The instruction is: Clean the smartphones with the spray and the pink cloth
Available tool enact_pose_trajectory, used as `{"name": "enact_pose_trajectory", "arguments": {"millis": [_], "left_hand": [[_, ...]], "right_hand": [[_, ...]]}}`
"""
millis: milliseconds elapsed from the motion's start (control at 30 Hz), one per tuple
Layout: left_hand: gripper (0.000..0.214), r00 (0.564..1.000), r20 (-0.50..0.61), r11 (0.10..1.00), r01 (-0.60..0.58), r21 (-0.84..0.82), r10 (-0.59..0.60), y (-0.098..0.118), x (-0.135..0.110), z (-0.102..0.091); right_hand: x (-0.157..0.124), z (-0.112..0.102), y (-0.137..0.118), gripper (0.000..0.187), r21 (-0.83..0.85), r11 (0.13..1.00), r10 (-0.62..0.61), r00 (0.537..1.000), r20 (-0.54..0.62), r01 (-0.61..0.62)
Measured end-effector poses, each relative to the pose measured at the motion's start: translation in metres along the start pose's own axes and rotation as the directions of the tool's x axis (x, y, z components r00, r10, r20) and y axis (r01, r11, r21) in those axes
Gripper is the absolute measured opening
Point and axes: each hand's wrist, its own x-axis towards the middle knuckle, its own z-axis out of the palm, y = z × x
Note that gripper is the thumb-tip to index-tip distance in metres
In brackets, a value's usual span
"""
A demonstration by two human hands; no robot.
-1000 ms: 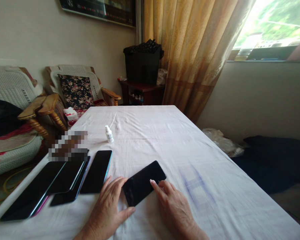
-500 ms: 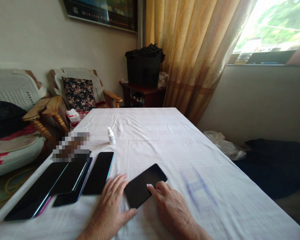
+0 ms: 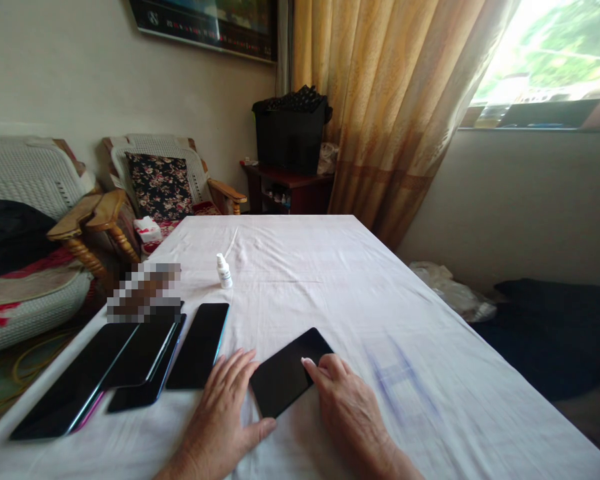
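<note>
A black smartphone [image 3: 285,377] lies aslant on the white tablecloth, screen up. My left hand [image 3: 225,407] holds its left end between thumb and forefinger, the other fingers stretched out on the cloth. Over the right part of the screen, my right hand [image 3: 347,393] is closed with its fingers curled under. A small white bit shows at its foremost fingertip; what it is, I cannot make out. Left of my left hand lies another dark phone [image 3: 197,347] with a blue edge. Beyond it stands a small white spray bottle [image 3: 224,272].
Several dark phones [image 3: 75,380] overlap at the table's left edge, beside a pixelated patch. The white tablecloth [image 3: 300,253] carries a blue mark on the right. Wicker armchairs [image 3: 155,143] stand at the back left. A plastic bag [image 3: 450,290] lies beyond the right edge.
My right hand has shifted slightly right along the phone screen. My left hand keeps its place on the phone; the whole view has moved only a little.
</note>
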Motion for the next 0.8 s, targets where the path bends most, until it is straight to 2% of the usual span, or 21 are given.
{"name": "enact_pose_trajectory", "arguments": {"millis": [133,300,367,500,633,800], "left_hand": [[0.075,1.0,-0.007,1.0,-0.012,0.009,0.012,0.0,0.001,0.0],[0.079,1.0,-0.021,1.0,-0.01,0.007,0.01,0.001,0.002,0.0],[0.083,1.0,-0.017,1.0,0.002,0.006,-0.002,0.002,0.002,-0.001],[0.078,0.999,-0.026,0.999,0.037,-0.023,-0.037,0.007,0.003,-0.005],[0.067,0.998,-0.033,0.997,0.045,-0.059,-0.047,0.011,0.005,-0.01],[0.057,0.998,-0.051,0.995,0.033,-0.091,-0.038,0.011,0.012,-0.021]], "right_hand": [[0.0,0.002,0.004,0.056,-0.027,0.998,0.061,0.998,-0.03,-0.062],[-0.002,0.003,-0.011,0.052,0.1,0.992,-0.075,0.997,-0.029,0.078],[-0.003,0.002,-0.011,0.051,0.135,0.986,-0.095,0.995,-0.026,0.097],[-0.007,-0.001,0.01,0.052,0.182,0.983,0.036,0.994,-0.099,-0.017],[-0.012,0.002,0.031,0.045,0.341,0.937,0.173,0.953,-0.251,-0.08],[-0.011,0.006,0.033,0.041,0.416,0.901,0.25,0.93,-0.268,-0.122]]}}
